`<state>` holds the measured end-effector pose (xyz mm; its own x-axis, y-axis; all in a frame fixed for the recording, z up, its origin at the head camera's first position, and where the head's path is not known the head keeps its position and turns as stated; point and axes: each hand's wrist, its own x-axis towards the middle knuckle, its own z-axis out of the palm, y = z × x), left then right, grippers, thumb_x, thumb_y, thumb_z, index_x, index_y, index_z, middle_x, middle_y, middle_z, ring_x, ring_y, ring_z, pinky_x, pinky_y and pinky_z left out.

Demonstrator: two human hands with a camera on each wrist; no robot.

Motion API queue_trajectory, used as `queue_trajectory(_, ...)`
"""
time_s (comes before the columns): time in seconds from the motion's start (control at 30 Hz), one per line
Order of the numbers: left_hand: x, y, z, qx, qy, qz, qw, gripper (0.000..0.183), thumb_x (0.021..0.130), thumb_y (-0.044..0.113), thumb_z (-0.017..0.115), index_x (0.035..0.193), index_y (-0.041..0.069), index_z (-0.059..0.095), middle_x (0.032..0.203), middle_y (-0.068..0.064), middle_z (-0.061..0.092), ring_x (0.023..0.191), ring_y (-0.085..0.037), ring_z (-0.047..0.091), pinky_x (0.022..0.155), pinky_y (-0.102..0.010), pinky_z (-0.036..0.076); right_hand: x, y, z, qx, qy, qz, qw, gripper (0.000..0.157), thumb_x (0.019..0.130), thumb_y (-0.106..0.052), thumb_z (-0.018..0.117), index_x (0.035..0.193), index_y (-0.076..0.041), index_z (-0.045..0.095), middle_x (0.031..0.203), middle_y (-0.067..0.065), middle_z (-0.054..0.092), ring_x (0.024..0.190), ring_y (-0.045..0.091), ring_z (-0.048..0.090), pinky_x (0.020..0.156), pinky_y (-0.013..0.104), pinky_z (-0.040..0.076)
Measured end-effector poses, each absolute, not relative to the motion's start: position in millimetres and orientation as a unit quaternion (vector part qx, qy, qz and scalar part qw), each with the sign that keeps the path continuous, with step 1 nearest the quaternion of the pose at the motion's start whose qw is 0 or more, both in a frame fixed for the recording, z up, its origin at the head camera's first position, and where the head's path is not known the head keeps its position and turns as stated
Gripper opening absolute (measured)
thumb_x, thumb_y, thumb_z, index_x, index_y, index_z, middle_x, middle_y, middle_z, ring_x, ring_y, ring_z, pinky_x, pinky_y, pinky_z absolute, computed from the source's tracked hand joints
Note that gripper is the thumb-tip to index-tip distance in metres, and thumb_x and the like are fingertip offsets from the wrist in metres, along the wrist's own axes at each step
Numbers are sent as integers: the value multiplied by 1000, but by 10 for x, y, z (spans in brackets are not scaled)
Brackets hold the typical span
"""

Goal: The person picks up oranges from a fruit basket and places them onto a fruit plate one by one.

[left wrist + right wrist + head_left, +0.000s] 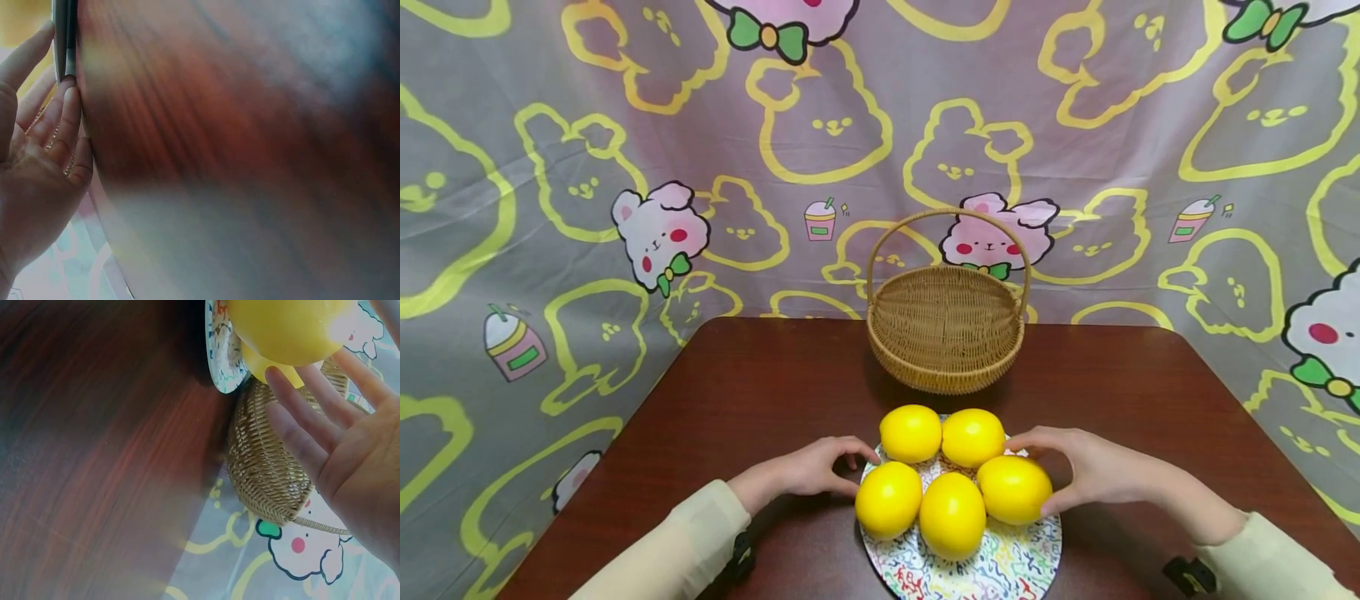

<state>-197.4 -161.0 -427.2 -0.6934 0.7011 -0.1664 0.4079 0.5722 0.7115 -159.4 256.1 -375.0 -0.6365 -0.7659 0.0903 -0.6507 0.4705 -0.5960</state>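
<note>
Several yellow lemons sit close together on a round plate (1030, 550) with a multicoloured squiggle pattern. My right hand (1082, 467) holds the rightmost lemon (1015, 490), thumb at its near right side and fingertips at its far edge; a gap shows between palm and fruit. The right wrist view has this lemon (287, 328) large at the top, the other fingers spread loosely below it. My left hand (820, 467) is at the plate's left rim, next to the left lemon (889, 500). Its fingers (72, 115) reach the plate edge in the left wrist view, relaxed.
A wicker basket (951, 367) with a tall arched handle stands behind the plate, its opening tilted forward. Everything rests on a dark reddish-brown wooden table (760, 367). A cartoon-printed cloth (850, 108) hangs along the back and sides.
</note>
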Motion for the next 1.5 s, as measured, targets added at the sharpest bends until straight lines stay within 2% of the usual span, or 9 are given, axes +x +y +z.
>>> queue_trajectory(0.47, -1979, -1605, -4287, 324, 857, 334, 222, 40, 86, 24, 77, 123, 22, 63, 114, 11, 58, 96, -10, 52, 86, -29, 43, -1584, 2589, -3694, -417, 850, -309, 88, 70, 77, -39, 82, 135, -9, 54, 126, 4, 60, 105, 19, 60, 89, 41, 48)
queue_trajectory(0.73, -1983, -1581, -4268, 328, 855, 334, 222, 39, 85, 24, 77, 122, 22, 63, 112, 12, 58, 96, -11, 52, 86, -29, 43, -1576, 2603, -3643, -412, 846, -326, 91, 69, 78, -37, 81, 136, -11, 53, 127, 3, 60, 105, 19, 60, 90, 41, 48)
queue_trajectory(1.0, -1989, -1582, -4269, 328, 857, 328, 225, 40, 86, 24, 77, 123, 22, 63, 113, 12, 57, 96, -10, 51, 86, -30, 43, -1558, 2642, -3621, -399, 857, -319, 70, 67, 78, -40, 81, 136, -20, 53, 126, -7, 59, 104, 18, 61, 87, 38, 49)
queue_trajectory(1.27, -1986, -1604, -4276, 330, 859, 325, 217, 40, 86, 25, 77, 123, 22, 63, 115, 11, 58, 96, -10, 52, 87, -30, 43, -1532, 2654, -3588, -356, 882, -304, 61, 66, 77, -40, 81, 133, -17, 55, 126, -3, 60, 104, 21, 61, 83, 44, 51)
queue_trajectory(1.5, -1974, -1630, -4291, 325, 856, 340, 212, 41, 85, 26, 78, 123, 19, 64, 112, 11, 60, 93, -10, 54, 84, -29, 45, -1487, 2694, -3552, -334, 896, -290, 43, 64, 79, -41, 80, 133, -18, 55, 126, -1, 60, 104, 17, 60, 83, 38, 52)
